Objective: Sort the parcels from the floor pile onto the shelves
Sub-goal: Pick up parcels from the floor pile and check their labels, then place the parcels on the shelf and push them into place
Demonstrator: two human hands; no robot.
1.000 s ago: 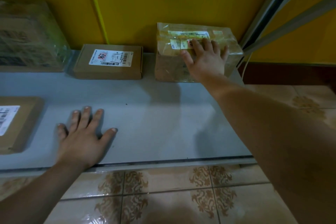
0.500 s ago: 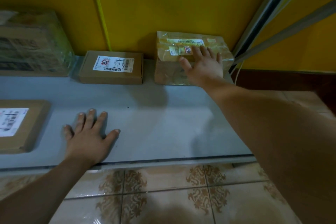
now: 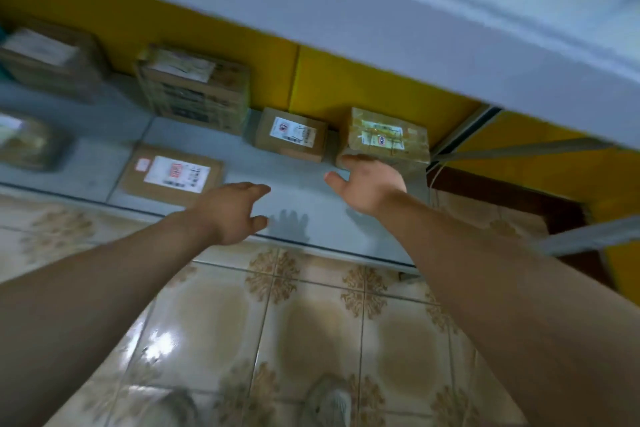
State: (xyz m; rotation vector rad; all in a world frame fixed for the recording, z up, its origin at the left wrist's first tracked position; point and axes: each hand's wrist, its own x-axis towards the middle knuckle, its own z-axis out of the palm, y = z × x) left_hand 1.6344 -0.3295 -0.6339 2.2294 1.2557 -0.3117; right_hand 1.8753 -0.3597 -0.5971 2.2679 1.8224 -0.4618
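Closest in, the patterned beige floor tiles (image 3: 311, 340) shine under the light, and two blurred shoes (image 3: 330, 402) show at the bottom edge. Both bare forearms reach forward over the tiles.

The left hand (image 3: 235, 211) hangs above the front edge of the low grey shelf (image 3: 294, 177), fingers loosely curled and holding nothing. The right hand (image 3: 370, 184) is further in over the shelf, relaxed and empty, thumb out to the side. Its forefinger comes up to the lower front corner of the tape-wrapped parcel (image 3: 384, 139); whether it touches cannot be told.

That parcel sits at the right end of the shelf against the yellow wall (image 3: 346, 87), with a white label and a small red mark on top. Just left of it is a small brown box (image 3: 291, 135), and nearer the front edge a flat brown box (image 3: 173, 173); both carry white barcode labels with a red logo, too blurred to read.

Further left stand a printed carton (image 3: 194, 90) and more wrapped parcels. An upper shelf (image 3: 381, 28) crosses overhead.
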